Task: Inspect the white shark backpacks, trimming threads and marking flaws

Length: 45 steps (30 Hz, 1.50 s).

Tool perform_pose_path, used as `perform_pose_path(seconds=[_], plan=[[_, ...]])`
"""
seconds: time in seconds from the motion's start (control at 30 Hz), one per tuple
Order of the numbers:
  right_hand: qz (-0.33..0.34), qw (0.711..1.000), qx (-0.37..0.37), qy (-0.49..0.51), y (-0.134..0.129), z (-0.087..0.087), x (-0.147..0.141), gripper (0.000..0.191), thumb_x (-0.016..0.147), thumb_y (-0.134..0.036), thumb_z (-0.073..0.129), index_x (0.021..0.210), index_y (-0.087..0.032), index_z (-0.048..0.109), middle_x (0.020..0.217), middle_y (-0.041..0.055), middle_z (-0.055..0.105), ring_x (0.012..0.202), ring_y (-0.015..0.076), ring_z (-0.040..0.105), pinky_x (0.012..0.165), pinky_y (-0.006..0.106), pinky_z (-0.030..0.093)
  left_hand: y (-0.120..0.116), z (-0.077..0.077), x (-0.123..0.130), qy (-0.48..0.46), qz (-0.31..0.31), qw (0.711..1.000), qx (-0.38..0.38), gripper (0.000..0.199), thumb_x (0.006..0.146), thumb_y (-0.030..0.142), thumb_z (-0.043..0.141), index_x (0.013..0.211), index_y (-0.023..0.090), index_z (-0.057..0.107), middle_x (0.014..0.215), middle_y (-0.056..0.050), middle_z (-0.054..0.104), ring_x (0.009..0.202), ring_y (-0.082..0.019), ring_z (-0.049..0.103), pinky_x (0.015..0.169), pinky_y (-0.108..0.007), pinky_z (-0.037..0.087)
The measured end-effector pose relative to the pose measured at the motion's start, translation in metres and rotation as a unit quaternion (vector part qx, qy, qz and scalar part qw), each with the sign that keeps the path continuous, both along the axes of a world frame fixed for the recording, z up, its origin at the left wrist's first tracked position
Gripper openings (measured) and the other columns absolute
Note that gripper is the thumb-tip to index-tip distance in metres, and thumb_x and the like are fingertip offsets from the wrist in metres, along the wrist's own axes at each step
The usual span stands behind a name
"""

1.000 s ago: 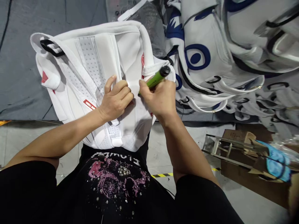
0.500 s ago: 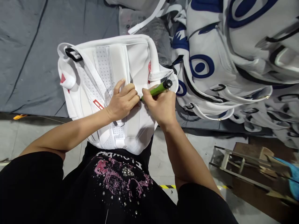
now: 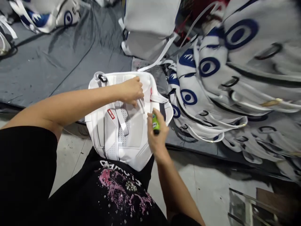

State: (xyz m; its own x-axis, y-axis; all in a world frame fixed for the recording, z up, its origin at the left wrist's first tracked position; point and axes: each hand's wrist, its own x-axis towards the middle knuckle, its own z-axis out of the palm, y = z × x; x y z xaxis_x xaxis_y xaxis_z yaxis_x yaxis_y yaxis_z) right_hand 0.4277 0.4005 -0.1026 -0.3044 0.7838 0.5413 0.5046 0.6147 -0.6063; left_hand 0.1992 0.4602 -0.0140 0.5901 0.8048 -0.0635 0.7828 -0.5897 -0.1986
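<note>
A white backpack (image 3: 136,139) lies with its strap side up against my front, a small red label on one strap. My left hand (image 3: 131,91) reaches across its upper part, fingers curled down onto the white back panel and closed on its fabric. Just right of the panel my right hand (image 3: 158,135) is wrapped round a green marker (image 3: 155,123), its black end pointing back toward me. The right hand is slightly blurred, and whether it touches the bag I cannot tell.
Several white bags with blue eye patches (image 3: 188,96) are piled on the right. Another pale bag (image 3: 150,18) stands behind, near a clear plastic wrapper (image 3: 138,62). A dark grey sheet (image 3: 70,62) covers the work surface. At lower right is a metal-framed cart (image 3: 249,204).
My left hand has moved up the backpack from its middle. My right hand has drawn back from the panel, and the marker has swung round in it. The view has shifted.
</note>
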Motion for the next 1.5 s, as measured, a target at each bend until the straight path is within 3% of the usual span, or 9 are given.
perform_pose_path(seconds=[0.17,0.33,0.43,0.6,0.7,0.83,1.03,1.3,1.5], plan=[[-0.024,0.973,0.223,0.060,-0.014,0.015,-0.007,0.033,0.097,-0.018,0.056,0.130,-0.023,0.060,0.108,0.0094,0.074,0.101,0.0239,0.070,0.095,0.046,0.055,-0.066,0.057,0.018,-0.028,0.018,0.998,0.054,0.031,0.086,0.050,0.070,0.086,0.019,0.070,0.083,-0.003,0.074,0.087,-0.022,0.067,0.081,-0.037,0.039],[0.125,0.942,0.309,0.048,-0.012,0.066,0.014,0.050,0.091,-0.012,0.061,0.138,-0.025,0.054,0.115,0.0097,0.074,0.101,0.0240,0.070,0.092,0.045,0.056,-0.140,0.098,0.029,-0.102,0.103,0.983,0.108,0.037,0.092,0.054,0.061,0.087,0.019,0.070,0.079,-0.003,0.068,0.086,-0.024,0.067,0.075,-0.036,0.044],[0.193,0.931,0.310,0.002,-0.011,0.060,0.009,0.042,0.092,-0.012,0.062,0.132,-0.022,0.058,0.109,0.0097,0.075,0.097,0.0222,0.070,0.086,0.040,0.056,-0.159,0.066,0.024,-0.109,0.165,0.974,0.114,0.037,0.090,0.053,0.067,0.086,0.016,0.069,0.080,-0.006,0.070,0.081,-0.025,0.068,0.067,-0.035,0.043],[0.191,0.941,0.255,-0.112,-0.009,0.006,-0.015,0.021,0.101,-0.025,0.056,0.116,-0.023,0.070,0.106,0.0083,0.077,0.103,0.0222,0.068,0.091,0.039,0.052,-0.154,-0.002,-0.001,-0.149,0.159,0.974,0.065,0.021,0.094,0.038,0.066,0.093,0.018,0.070,0.088,-0.005,0.074,0.085,-0.022,0.069,0.070,-0.033,0.047],[0.178,0.959,0.197,-0.098,-0.011,-0.006,-0.020,0.024,0.099,-0.025,0.055,0.118,-0.023,0.070,0.110,0.0091,0.077,0.107,0.0231,0.067,0.095,0.042,0.050,-0.140,0.007,-0.012,-0.218,0.118,0.957,0.150,0.020,0.097,0.026,0.060,0.115,0.022,0.067,0.112,-0.008,0.073,0.108,-0.023,0.065,0.090,-0.036,0.051],[0.165,0.974,0.150,-0.048,-0.025,-0.001,-0.027,0.025,0.098,-0.025,0.053,0.118,-0.022,0.068,0.107,0.0093,0.076,0.102,0.0236,0.069,0.093,0.042,0.051,-0.097,0.026,-0.014,-0.138,0.157,0.969,0.128,0.086,0.079,0.027,0.078,0.154,0.020,0.038,0.154,-0.017,0.047,0.135,-0.036,0.047,0.104,-0.047,0.044],[0.154,0.985,0.083,-0.005,-0.033,-0.012,-0.028,0.022,0.098,-0.023,0.052,0.116,-0.021,0.065,0.101,0.0100,0.073,0.098,0.0249,0.068,0.092,0.045,0.053,-0.031,-0.007,-0.008,-0.062,0.183,0.981,0.010,0.089,0.079,0.037,0.075,0.156,0.018,0.035,0.142,-0.015,0.057,0.121,-0.034,0.054,0.097,-0.040,0.045],[0.165,0.982,0.091,-0.003,-0.028,-0.030,-0.024,0.029,0.096,-0.017,0.054,0.124,-0.022,0.061,0.113,0.0114,0.073,0.108,0.0252,0.068,0.095,0.048,0.054,-0.053,-0.017,0.000,0.050,0.110,0.992,0.043,0.131,0.069,0.055,0.085,0.164,0.014,0.003,0.169,-0.024,0.013,0.154,-0.044,0.018,0.122,-0.064,0.014],[0.076,0.994,0.072,-0.001,-0.002,-0.015,-0.020,0.031,0.100,-0.024,0.051,0.131,-0.020,0.057,0.114,0.0137,0.072,0.107,0.0259,0.068,0.095,0.044,0.055,-0.046,-0.027,0.009,0.050,0.148,0.987,0.043,0.114,0.080,0.045,0.079,0.164,0.014,0.009,0.167,-0.023,0.023,0.150,-0.040,0.030,0.119,-0.056,0.029]])
